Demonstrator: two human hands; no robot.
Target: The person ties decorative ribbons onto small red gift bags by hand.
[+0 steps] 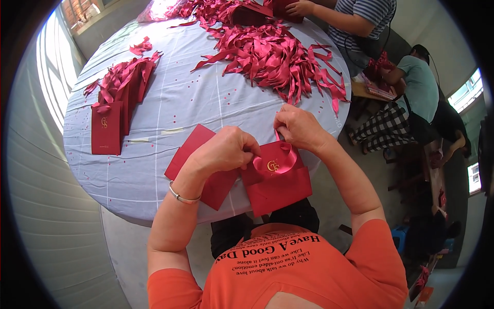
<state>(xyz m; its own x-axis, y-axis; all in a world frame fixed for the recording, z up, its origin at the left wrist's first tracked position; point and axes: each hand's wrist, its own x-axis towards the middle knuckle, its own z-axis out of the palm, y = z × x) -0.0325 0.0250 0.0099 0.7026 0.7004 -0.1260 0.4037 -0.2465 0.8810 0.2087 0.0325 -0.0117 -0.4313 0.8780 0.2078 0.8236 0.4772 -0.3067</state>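
At the table's near edge a red paper gift bag (280, 189) with a gold emblem lies in front of me. A glossy pink ribbon (289, 158) loops across its upper part. My left hand (229, 149), with a bangle on its wrist, is closed in a pinch at the bag's upper left corner; its fingertips are partly hidden. Above the bag's upper right, my right hand (300, 127) pinches the ribbon, whose strip runs down from the fingers to the bag. Under my left wrist lies a second flat red bag (193, 141), partly covered by the forearm.
A row of red bags with ribbons (107, 129) stands on the left of the round cloth-covered table (149, 180). Loose pink ribbons (272, 59) pile at the far right. A person (355, 23) handles red items across the table; others sit to the right.
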